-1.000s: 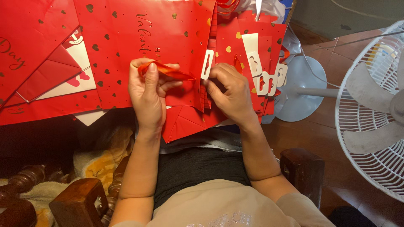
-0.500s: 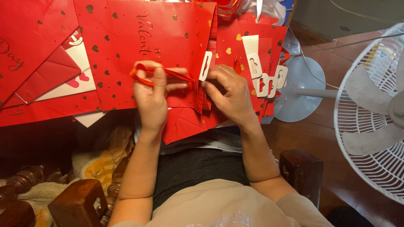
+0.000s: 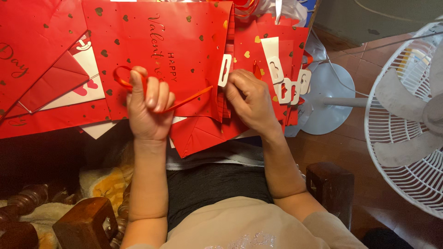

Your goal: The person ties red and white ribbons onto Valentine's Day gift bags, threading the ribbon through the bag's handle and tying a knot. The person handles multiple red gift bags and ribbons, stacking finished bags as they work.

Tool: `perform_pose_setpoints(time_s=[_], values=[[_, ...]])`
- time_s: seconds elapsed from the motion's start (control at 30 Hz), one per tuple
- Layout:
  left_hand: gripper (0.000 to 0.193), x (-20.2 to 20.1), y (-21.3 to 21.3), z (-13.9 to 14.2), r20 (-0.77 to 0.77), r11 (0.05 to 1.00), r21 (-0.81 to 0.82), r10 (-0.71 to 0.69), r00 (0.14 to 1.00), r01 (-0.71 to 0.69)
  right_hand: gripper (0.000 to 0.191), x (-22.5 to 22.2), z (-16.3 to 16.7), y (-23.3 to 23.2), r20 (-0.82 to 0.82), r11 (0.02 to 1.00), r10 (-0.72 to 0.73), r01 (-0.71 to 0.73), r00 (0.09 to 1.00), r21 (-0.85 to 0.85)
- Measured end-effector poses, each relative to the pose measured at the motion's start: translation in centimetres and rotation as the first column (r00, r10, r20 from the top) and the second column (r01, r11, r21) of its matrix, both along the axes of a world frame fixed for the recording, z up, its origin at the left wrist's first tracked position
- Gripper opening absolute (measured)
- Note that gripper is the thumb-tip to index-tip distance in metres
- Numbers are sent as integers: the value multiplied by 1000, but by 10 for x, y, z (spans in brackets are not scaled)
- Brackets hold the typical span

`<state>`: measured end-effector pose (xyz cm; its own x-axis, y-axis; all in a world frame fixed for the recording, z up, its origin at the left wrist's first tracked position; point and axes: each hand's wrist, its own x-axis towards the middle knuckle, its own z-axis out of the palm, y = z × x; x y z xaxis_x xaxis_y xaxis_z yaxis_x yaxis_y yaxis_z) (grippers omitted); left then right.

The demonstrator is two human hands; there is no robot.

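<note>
Both hands are working on the same red bag (image 3: pixel 184 60), which lies flat across the upper middle of the frame. Left hand (image 3: pixel 147 108) is clenched around a red ribbon (image 3: pixel 184 99): one end curls out as a loop past the thumb toward the upper left, and the other runs in a straight line right and slightly up to the white tab (image 3: pixel 224 70) at the bag's edge. Right hand (image 3: pixel 249 99) is pinching the bag's edge just below that tab, fingers curled tight on the paper.

What's different from half a second ago: the left hand was lying flatter and closer to the right one, with the ribbon bunched up small between them. Now it has pulled down and to the left, the fist is closed, and the ribbon is stretched out long and fairly taut. The right hand has barely moved, so it looks like it's anchoring the bag while the other draws the ribbon through the tab. My guess is the handle is partway threaded, not tied off yet.

Around it: more red bags (image 3: pixel 37 60) overlap at the upper left, a stack with white tabs (image 3: pixel 286 85) sits just right of the right hand, and a white fan (image 3: pixel 406 120) fills the right edge, its round base (image 3: pixel 327 99) near the stack.
</note>
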<state>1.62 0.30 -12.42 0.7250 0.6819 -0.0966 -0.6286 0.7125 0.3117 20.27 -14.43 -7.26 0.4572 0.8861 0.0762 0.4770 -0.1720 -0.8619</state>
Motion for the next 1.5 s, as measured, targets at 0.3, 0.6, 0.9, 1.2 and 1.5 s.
perform_pose_setpoints(time_s=[0.3,0.6,0.9,1.2,1.5], values=[[28,-27,-6,80,-222,664,706,-124,967,248,24,-9,11,7,-9,995,-92,92,996,49],[15,-48,-15,149,105,715,677,142,984,-175,34,-8,-1,6,45,982,-171,167,984,83],[16,5,-4,101,-307,609,793,401,863,-1,47,-12,3,8,89,985,-157,149,984,85],[10,61,-8,67,-521,397,852,583,623,341,56,-12,7,2,70,986,-49,37,996,163],[15,62,7,74,-670,367,737,507,542,567,55,-15,20,7,102,996,-8,-2,995,93]])
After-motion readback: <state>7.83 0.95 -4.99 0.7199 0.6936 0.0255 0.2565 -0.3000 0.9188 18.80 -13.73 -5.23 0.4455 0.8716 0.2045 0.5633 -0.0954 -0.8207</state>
